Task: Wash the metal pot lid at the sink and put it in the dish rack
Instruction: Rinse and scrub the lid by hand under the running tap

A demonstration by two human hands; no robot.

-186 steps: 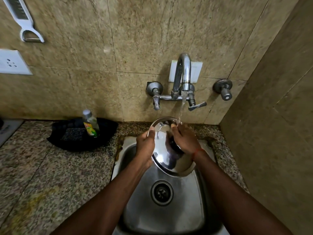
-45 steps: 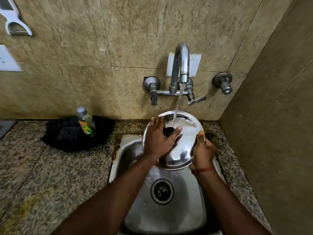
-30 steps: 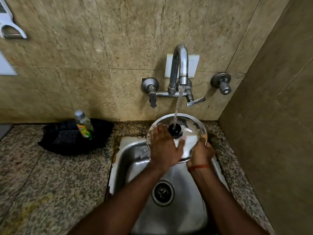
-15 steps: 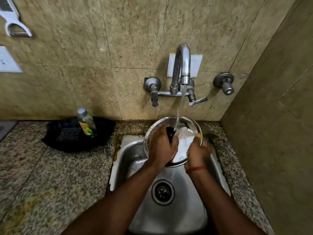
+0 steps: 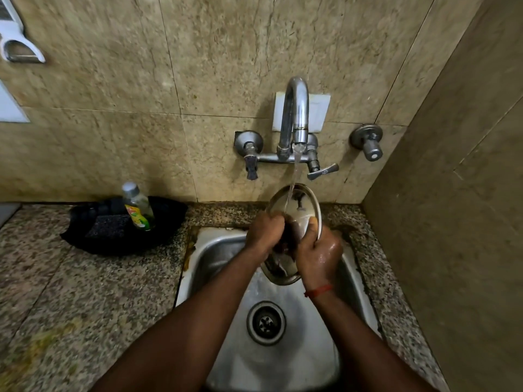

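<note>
The round metal pot lid (image 5: 304,203) stands tilted almost on edge over the steel sink (image 5: 215,250), under water running from the wall tap (image 5: 295,114). My left hand (image 5: 264,232) is closed on the lid's left side near its dark knob, which is hidden. My right hand (image 5: 318,254), wet, grips the lid's right rim, thumb over the edge. The lid's lower rim shows between my wrists. No dish rack is in view.
A black tray (image 5: 167,210) on the granite counter (image 5: 70,292) left of the sink holds a dish-soap bottle (image 5: 137,206) and a dark scrub pad (image 5: 109,226). A second valve (image 5: 368,141) juts from the wall at right. The side wall (image 5: 452,222) stands close to the sink.
The lid has turned from nearly flat and facing me to steeply tilted on edge. Both hands have closed tighter around its middle, and the knob is now covered.
</note>
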